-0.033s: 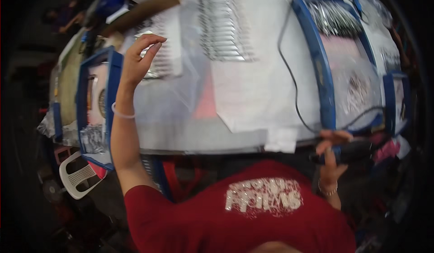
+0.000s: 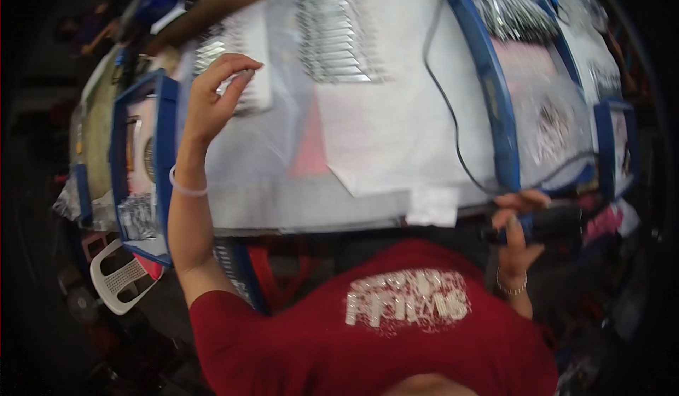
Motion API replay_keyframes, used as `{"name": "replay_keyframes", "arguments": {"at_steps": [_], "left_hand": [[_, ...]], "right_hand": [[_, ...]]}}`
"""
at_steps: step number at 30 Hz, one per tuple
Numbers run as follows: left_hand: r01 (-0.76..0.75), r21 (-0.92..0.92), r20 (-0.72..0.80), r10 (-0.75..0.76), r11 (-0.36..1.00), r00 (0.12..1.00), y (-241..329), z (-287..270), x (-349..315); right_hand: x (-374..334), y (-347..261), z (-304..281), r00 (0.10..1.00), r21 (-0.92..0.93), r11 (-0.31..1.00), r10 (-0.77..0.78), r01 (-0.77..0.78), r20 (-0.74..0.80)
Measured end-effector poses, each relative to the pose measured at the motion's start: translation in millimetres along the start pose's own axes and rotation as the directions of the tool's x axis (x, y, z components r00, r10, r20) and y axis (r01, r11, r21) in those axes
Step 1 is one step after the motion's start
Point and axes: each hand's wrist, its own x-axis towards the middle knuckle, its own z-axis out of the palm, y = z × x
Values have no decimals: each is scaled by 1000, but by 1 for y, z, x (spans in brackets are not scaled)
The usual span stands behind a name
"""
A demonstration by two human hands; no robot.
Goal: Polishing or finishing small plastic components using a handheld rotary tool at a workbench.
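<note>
My left hand (image 2: pixel 216 102) is raised over the left part of the table, with its fingers curled and thumb tip close to the index fingertip. Whatever may be pinched there is too small to make out. Below it lies a white sheet (image 2: pixel 260 78) bearing small shiny metal parts. At the table's front edge on the right, my right hand (image 2: pixel 518 244) is closed around a dark blue, cylindrical electric screwdriver (image 2: pixel 544 226), held roughly sideways. Rows of slim silvery metal parts (image 2: pixel 339 42) lie on white paper (image 2: pixel 396 127) at the middle back.
A blue tray (image 2: pixel 503 113) on the right holds silvery parts and a clear plastic bag (image 2: pixel 552 127). Another blue tray (image 2: pixel 166 106) stands at left. A black cable (image 2: pixel 447 113) crosses the paper. A brown bar (image 2: pixel 212 14) lies back left; a white chair (image 2: pixel 120 283) stands below.
The whole scene has shifted slightly left and up in the picture. Both hands keep the same pose, and the right one still grips the electric screwdriver.
</note>
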Motion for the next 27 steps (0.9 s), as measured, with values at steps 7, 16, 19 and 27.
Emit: {"name": "replay_keyframes", "arguments": {"at_steps": [7, 16, 19, 27], "left_hand": [[-452, -120, 387, 461, 884, 799, 142, 127, -73], [-488, 91, 388, 421, 868, 820, 168, 190, -127], [-430, 141, 375, 354, 892, 857, 179, 192, -130], [-314, 122, 325, 261, 942, 909, 181, 192, -124]], "right_hand": [[-5, 15, 1, 932, -382, 918, 222, -101, 287], [-10, 34, -3, 917, -424, 904, 216, -57, 335], [-2, 36, -1, 917, -410, 912, 181, -22, 354], [2, 36, 1, 900, -446, 894, 162, 40, 405]]}}
